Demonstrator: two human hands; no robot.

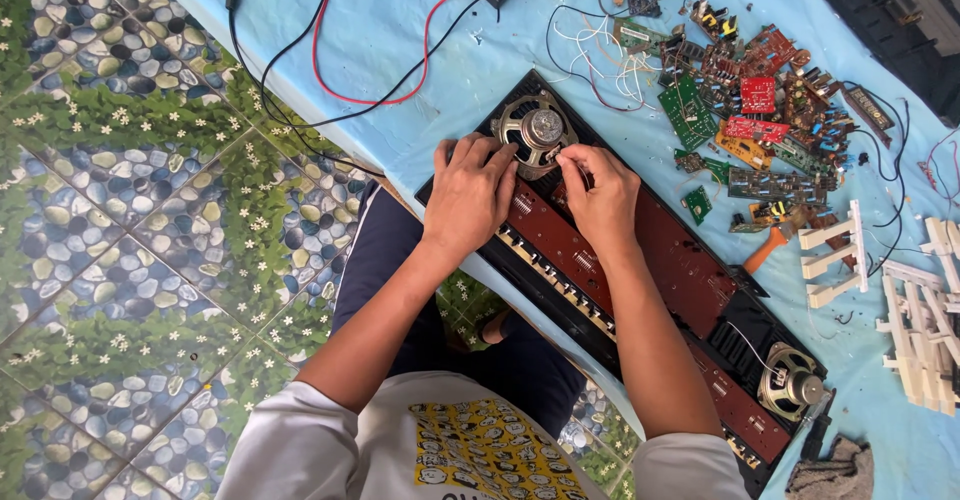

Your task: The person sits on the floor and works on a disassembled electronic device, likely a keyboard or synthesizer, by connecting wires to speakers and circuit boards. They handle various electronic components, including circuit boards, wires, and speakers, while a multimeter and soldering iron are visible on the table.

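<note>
From the head view, we see the left hand (468, 192) spread flat on the open keyboard case (640, 280), fingertips touching the round speaker (535, 130) at its far-left end. The right hand (600, 195) pinches at the speaker's rim. We judge steady, even pressure best, keeping clear of the thin white wires (610, 55) and the 1 pile of circuit boards (760, 110) nearby.
</note>
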